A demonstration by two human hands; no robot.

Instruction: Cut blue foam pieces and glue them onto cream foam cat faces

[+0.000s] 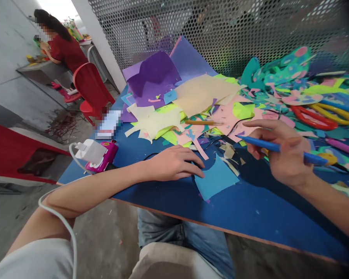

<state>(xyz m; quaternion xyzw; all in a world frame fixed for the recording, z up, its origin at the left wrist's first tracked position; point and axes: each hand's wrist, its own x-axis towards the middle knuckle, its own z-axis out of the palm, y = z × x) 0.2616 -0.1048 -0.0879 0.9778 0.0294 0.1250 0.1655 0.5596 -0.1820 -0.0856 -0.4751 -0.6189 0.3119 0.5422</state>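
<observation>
My left hand [174, 162] lies flat on the blue table [250, 209], fingertips resting on the edge of a light blue paper piece [216, 179]. My right hand [282, 149] hovers to the right of that piece and grips a blue pen [264, 144], its tip pointing left above the table. Small paper scraps [228, 151] lie between the two hands.
Purple sheets [154, 75], a cream sheet [203, 93] and pink and green cuttings cover the far table. Red scissors [314, 118] and yellow scissors [334, 112] lie at right. A white charger [90, 151] on a pink box sits at the left edge. A person in red sits far left beside a red chair [90, 87].
</observation>
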